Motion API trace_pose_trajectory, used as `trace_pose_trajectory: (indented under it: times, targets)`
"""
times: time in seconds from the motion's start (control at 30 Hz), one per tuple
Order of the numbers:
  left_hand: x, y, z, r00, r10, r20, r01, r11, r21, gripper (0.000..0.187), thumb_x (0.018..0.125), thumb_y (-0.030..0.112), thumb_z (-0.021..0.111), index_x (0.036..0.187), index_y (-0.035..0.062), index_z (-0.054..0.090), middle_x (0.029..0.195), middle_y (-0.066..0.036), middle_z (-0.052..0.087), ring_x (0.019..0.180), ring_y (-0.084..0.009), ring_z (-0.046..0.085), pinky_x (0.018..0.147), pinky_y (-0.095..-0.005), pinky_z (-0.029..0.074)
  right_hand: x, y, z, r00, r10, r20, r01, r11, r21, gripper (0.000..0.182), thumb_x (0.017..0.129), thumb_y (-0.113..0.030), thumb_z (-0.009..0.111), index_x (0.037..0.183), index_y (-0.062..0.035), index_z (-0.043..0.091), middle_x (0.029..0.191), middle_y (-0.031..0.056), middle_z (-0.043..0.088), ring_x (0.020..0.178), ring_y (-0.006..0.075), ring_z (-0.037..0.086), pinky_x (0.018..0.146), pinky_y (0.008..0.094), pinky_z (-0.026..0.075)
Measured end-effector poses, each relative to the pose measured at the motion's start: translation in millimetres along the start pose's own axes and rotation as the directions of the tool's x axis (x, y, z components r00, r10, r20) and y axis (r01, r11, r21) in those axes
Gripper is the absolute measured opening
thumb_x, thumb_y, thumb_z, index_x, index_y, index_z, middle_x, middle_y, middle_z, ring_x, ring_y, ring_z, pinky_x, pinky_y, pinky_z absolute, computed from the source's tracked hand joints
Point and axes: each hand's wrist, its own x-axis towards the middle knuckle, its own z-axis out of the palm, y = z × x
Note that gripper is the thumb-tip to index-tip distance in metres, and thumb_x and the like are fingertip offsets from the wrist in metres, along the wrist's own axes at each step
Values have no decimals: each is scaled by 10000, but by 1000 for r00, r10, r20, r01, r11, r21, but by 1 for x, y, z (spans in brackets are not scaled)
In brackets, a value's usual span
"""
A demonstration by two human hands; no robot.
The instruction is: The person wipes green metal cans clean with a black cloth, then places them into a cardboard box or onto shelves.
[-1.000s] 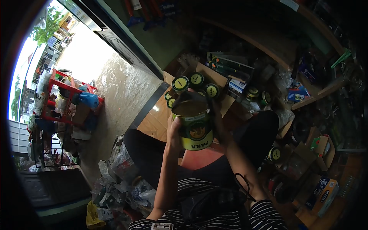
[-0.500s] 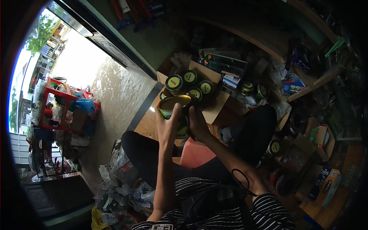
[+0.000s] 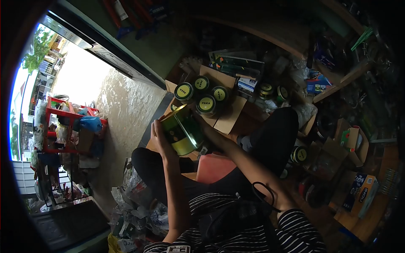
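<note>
Tin (image 3: 182, 134), rotated since moments earlier, now presents its glossy side to view, gripped between left hand (image 3: 163, 143) and right hand (image 3: 210, 134).

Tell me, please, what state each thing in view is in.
Green-and-yellow tin: tilted, held between both hands
Left hand: gripping the tin
Right hand: against the tin's other side
PAKA tins: lidded, standing in the carton
Carton: flaps open
Small carton: open
Doorway: open
</note>
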Motion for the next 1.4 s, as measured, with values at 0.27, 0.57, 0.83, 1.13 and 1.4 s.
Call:
trace_pose_trajectory:
  times: [0.27,0.57,0.83,1.13,1.4]
  targets:
    - [-33,12,25,983,-174,50,145,923,356,737,935,450,740,1429,-24,466,1230,-164,602,1154,-234,597,996,-342,482,25,29,-20,912,-409,-24,346,801,-489,563,1109,-445,430,1442,8,443,1319,129,562,1241,210,537,1074,359,421]
    - [-37,5,27,989,-27,148,23,999,34,750,885,315,787,1478,-8,461,1293,-161,605,1164,-243,615,997,-354,497,13,11,-34,999,-19,25,15,988,153,620,1026,-585,552,1403,-93,561,1154,26,683,995,105,680,860,277,566]
    - [-21,23,35,993,-3,-120,32,969,244,777,924,503,729,1455,22,429,1229,-172,575,1114,-250,575,960,-346,470,0,11,-16,940,-338,-48,309,902,-302,652,1041,-408,609,1521,-7,424,1448,118,545,1325,200,545,1096,334,460]
    - [-18,-8,27,984,-170,45,174,911,-373,602,992,498,651,1334,23,515,1195,-114,633,1055,-175,640,891,-320,542,-10,2,-9,919,-393,-29,365,876,-314,600,1050,-295,603,1528,5,400,1477,123,510,1330,223,524,1117,357,429]
    - [-10,-2,46,960,-280,-34,168,664,-728,795,985,739,439,1403,67,516,1329,-171,603,1093,-303,673,944,-421,588,-21,39,33,752,-494,436,606,259,-752,889,1057,-576,409,1512,169,246,1540,382,311,1446,471,368,1191,496,293]
